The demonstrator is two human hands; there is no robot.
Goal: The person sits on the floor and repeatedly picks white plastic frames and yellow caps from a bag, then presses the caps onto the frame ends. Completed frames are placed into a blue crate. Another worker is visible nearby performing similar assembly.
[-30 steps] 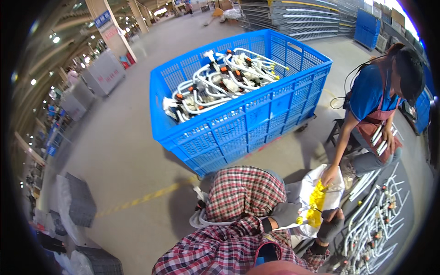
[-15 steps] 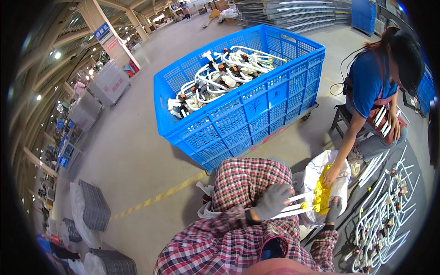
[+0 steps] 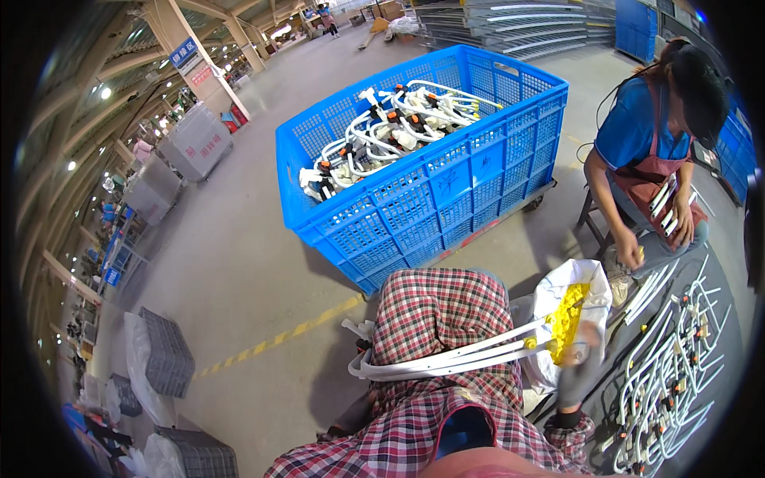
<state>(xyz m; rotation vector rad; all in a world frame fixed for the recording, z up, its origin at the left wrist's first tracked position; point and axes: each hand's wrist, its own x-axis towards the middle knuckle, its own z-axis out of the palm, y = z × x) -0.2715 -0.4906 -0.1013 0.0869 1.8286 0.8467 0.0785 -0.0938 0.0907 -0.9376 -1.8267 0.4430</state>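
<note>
White tubes (image 3: 446, 360), bent at one end, yellow-tipped toward the sack's (image 3: 599, 299) left edge, span the lap (image 3: 438, 319). The left hand (image 3: 351, 416) no longer grips them; the right hand (image 3: 580, 350) blurs. I cannot tell either hand's finger spread.

We can drop into white sack (image 3: 543, 374) from above: mouth open over yellow parts (image 3: 566, 312). Near right side occupied by right hand (image 3: 580, 354), blurred. Left approach crossed by white tubes (image 3: 446, 363) over lap (image 3: 440, 311), ends reaching sack rim. Co-worker's hand (image 3: 629, 252) crowds far right. Further right, loose tubes (image 3: 669, 382) litter dark mat; we've little room low there. Ahead, blue crate (image 3: 454, 190) walls us off. Left of lap, bare floor (image 3: 263, 271) gives us wide passage.
</note>
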